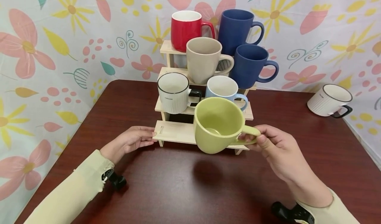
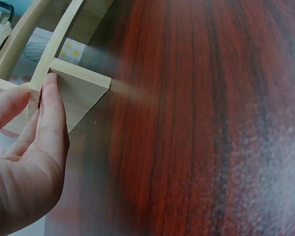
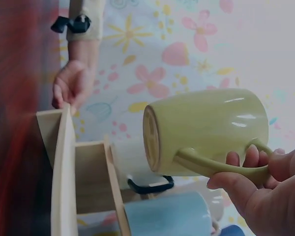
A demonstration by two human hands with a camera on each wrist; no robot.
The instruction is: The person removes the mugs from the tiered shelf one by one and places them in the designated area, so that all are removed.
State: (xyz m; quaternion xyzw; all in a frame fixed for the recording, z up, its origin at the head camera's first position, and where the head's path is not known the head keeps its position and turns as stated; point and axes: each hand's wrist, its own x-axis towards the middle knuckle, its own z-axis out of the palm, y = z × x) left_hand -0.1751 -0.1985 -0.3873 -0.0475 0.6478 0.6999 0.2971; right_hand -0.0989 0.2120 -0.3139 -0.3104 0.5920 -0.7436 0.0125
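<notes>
A yellow-green mug [image 1: 212, 141] is held up by its handle in my right hand [image 1: 281, 151], in front of the lowest step of a wooden tiered rack [image 1: 175, 131]. In the right wrist view the thumb and fingers pinch the handle, and the mug's base [image 3: 151, 139] faces the rack. My left hand [image 1: 134, 139] grips the left end of the lowest step; the left wrist view shows thumb and fingers [image 2: 51, 110] on either side of the board. On the step above stand a white ribbed mug [image 1: 172, 98] with a black handle and a light blue mug [image 1: 221, 86].
Higher on the rack are a beige mug [image 1: 202, 60], a red mug [image 1: 184, 32] and two navy mugs [image 1: 236, 28]. Another white mug [image 1: 325, 101] with a black handle sits at the table's far right. A flower-printed cloth [image 1: 98, 28] hangs behind the dark wooden table [image 1: 166, 191].
</notes>
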